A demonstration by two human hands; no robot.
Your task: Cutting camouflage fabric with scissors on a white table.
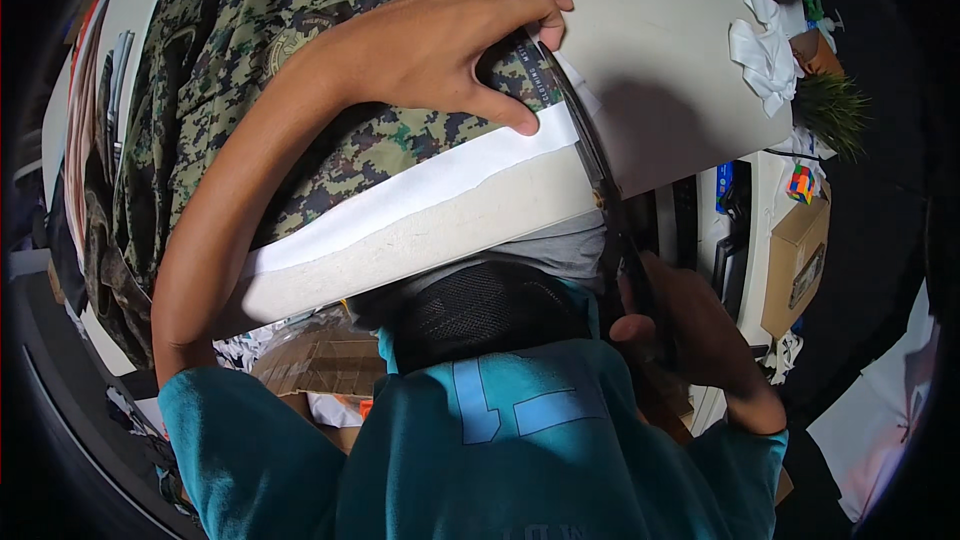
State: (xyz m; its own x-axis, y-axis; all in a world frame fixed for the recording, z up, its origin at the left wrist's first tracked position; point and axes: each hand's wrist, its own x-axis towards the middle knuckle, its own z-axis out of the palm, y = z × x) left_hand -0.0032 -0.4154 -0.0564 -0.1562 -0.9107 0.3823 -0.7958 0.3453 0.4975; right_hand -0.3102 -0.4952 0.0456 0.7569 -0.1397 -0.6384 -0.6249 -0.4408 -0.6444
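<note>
Camouflage fabric point(400, 145) with a small emblem and a printed dark edge lies over the pale table, with a white strip point(420, 190) along its near side. My left hand point(440, 35) rests on the fabric near its right edge, thumb and fingers spread wide. Its thumb presses by the white strip, and its bent fingertips reach the far right edge. My right hand point(690, 320), in shadow, is closed around the handles of long dark scissors point(590, 145). Their blades run along the fabric's right edge, passing between my left thumb and fingers. Part of the right-hand fingers is hidden.
The pale tabletop point(660, 50) extends to the right. Crumpled white paper point(765, 50), a grassy plant point(835, 110), a colourful puzzle cube point(800, 183) and a cardboard box point(797, 260) sit at the right. Another cardboard box point(320, 360) is below the table's near edge. Clothes hang at the left.
</note>
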